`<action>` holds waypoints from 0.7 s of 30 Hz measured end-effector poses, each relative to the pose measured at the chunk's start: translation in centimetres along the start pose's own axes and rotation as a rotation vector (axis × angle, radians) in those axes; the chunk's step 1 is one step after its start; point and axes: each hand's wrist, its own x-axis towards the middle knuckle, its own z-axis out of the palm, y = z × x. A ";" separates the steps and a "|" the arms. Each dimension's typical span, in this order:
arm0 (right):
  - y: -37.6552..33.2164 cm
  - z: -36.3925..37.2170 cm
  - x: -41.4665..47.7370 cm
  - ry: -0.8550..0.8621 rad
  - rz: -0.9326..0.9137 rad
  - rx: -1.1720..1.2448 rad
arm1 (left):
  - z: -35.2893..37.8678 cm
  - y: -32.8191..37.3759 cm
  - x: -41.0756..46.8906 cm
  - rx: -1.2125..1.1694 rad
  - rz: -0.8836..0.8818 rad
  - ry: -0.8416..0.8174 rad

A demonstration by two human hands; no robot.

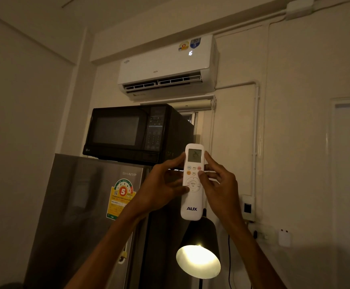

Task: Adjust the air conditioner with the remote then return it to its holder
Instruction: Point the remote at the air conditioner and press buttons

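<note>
White remote (193,197) upright, clasped between left hand (159,188) and right hand (220,184).

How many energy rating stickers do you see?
2: one on the fridge door, one on the air conditioner at top right, beside a blue badge.

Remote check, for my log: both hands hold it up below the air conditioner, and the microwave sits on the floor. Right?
Not quite. The head view shows the microwave on top of the fridge. Both the left hand and right hand do hold the remote below the air conditioner.
</note>
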 end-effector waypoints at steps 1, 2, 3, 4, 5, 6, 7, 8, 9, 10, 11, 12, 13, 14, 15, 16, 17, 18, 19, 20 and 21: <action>0.0 0.0 0.0 -0.005 0.003 0.004 | 0.0 0.0 0.0 -0.005 -0.001 -0.002; 0.0 -0.1 -0.1 -0.015 0.008 0.012 | 0.0 0.0 0.0 -0.009 -0.001 -0.003; 0.0 -0.1 -0.1 -0.030 0.015 0.022 | 0.0 0.0 0.0 -0.010 0.001 -0.001; 0.0 -0.2 0.0 -0.053 0.025 0.032 | 0.0 0.0 0.1 -0.010 0.004 0.004; 0.0 -0.2 0.0 -0.080 0.039 0.040 | -0.1 0.0 0.1 -0.011 0.007 0.009; 0.0 -0.2 0.1 -0.108 0.052 0.048 | -0.2 0.0 0.1 -0.014 0.011 0.014; 0.0 -0.3 0.1 -0.132 0.060 0.056 | -0.2 -0.1 0.2 -0.016 0.015 0.018; 0.1 -0.3 0.1 -0.150 0.063 0.060 | -0.3 -0.1 0.2 -0.018 0.018 0.021; 0.1 -0.3 0.1 -0.161 0.065 0.060 | -0.3 -0.1 0.1 -0.019 0.019 0.022; 0.2 -0.3 0.1 -0.167 0.068 0.059 | -0.3 0.0 0.1 -0.021 0.017 0.023; 0.2 -0.3 0.1 -0.169 0.071 0.060 | -0.3 0.0 0.1 -0.024 0.015 0.022; 0.2 -0.3 0.1 -0.168 0.074 0.064 | -0.3 0.0 0.1 -0.026 0.011 0.021; 0.2 -0.3 0.0 -0.166 0.075 0.068 | -0.2 0.0 0.1 -0.026 0.007 0.019; 0.2 -0.3 0.0 -0.164 0.077 0.071 | -0.2 0.0 0.0 -0.025 0.002 0.018; 0.3 -0.3 0.0 -0.162 0.079 0.071 | -0.2 0.0 0.0 -0.025 -0.003 0.016; 0.3 -0.3 -0.1 -0.159 0.080 0.071 | -0.2 0.0 0.0 -0.025 -0.006 0.015; 0.2 -0.3 -0.1 -0.153 0.079 0.068 | -0.1 0.0 0.0 -0.027 -0.010 0.013; 0.2 -0.2 -0.1 -0.139 0.075 0.067 | -0.1 0.0 -0.1 -0.028 -0.015 0.011; 0.2 -0.2 -0.2 -0.118 0.068 0.065 | 0.0 0.1 -0.1 -0.028 -0.020 0.009; 0.2 -0.1 -0.2 -0.091 0.058 0.063 | 0.0 0.1 -0.1 -0.028 -0.025 0.007; 0.3 -0.1 -0.2 -0.062 0.050 0.059 | 0.1 0.1 -0.1 -0.028 -0.026 0.004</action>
